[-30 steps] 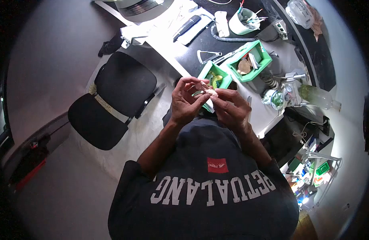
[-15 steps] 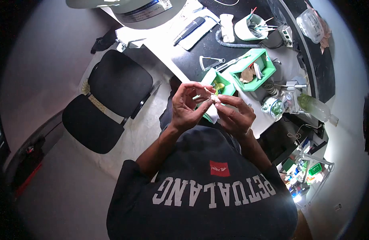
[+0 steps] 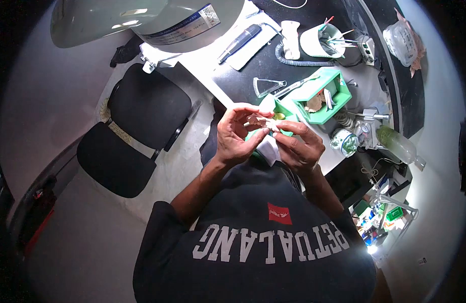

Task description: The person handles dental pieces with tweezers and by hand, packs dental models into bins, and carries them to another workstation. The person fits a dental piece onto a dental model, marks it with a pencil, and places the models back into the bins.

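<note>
Between the fingertips of both hands is a small, uneven pinkish-beige piece (image 3: 262, 122), its exact kind not clear. My left hand (image 3: 235, 135) pinches it from the left, thumb below and fingers curled over the top. From the right, my right hand (image 3: 299, 145) grips the other end with thumb and index finger. Just beyond the hands sits a small green bin (image 3: 283, 108) with something yellowish inside, partly covered by my fingers. A larger green bin (image 3: 324, 118) beside it contains beige pieces (image 3: 314, 103). White paper (image 3: 269, 150) shows beneath my hands.
On the black desktop lie a caliper-like gauge (image 3: 267, 87) and a dark handpiece (image 3: 240, 43) on a white cloth. A white cup of tools (image 3: 321, 41) stands farther back. To the right are a lidded jar (image 3: 344, 142) and a bottle (image 3: 396, 145). A pale lamp hood (image 3: 182, 28) overhangs; a black chair (image 3: 147, 106) is left.
The piece has turned slightly and more of its length shows between my hands. Both hands stay nearly in place. The view has shifted, bringing more of the lamp hood into sight.
</note>
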`<move>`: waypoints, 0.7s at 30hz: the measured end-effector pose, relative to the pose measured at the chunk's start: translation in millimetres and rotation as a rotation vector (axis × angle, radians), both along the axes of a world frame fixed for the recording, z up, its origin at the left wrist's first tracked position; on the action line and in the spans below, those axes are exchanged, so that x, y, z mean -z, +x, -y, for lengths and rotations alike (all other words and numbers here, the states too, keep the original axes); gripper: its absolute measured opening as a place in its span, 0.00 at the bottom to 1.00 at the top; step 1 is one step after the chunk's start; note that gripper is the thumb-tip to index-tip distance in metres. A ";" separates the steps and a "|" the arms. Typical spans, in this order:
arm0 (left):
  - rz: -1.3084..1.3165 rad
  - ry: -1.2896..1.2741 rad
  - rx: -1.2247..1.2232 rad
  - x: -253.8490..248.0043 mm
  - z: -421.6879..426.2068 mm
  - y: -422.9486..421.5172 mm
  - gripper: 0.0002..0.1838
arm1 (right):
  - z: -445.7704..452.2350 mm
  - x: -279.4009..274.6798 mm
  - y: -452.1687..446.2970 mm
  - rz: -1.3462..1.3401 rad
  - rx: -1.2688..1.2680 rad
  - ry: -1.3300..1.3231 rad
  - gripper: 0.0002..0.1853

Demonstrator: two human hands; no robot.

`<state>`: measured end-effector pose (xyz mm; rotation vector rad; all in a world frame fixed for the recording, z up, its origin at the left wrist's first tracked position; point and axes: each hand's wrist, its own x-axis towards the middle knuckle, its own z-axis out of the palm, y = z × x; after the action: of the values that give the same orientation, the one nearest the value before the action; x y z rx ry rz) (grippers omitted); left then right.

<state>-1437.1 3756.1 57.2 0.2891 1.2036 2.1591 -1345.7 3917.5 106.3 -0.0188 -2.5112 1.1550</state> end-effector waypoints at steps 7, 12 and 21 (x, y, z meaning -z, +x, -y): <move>0.001 -0.001 0.015 3.2 0.3 -3.8 0.24 | -0.4 0.3 -3.4 0.008 -0.003 0.009 0.15; -0.003 -0.054 0.052 2.4 6.6 -5.2 0.19 | 3.2 1.8 -6.7 0.026 -0.004 -0.039 0.14; 0.020 -0.155 -0.048 6.6 20.1 -4.5 0.18 | 4.2 -5.2 -13.9 0.115 0.007 -0.081 0.11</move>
<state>-1441.6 3736.0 50.5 0.1726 1.3699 2.0901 -1359.6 3913.3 111.5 -0.1189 -2.5595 1.2860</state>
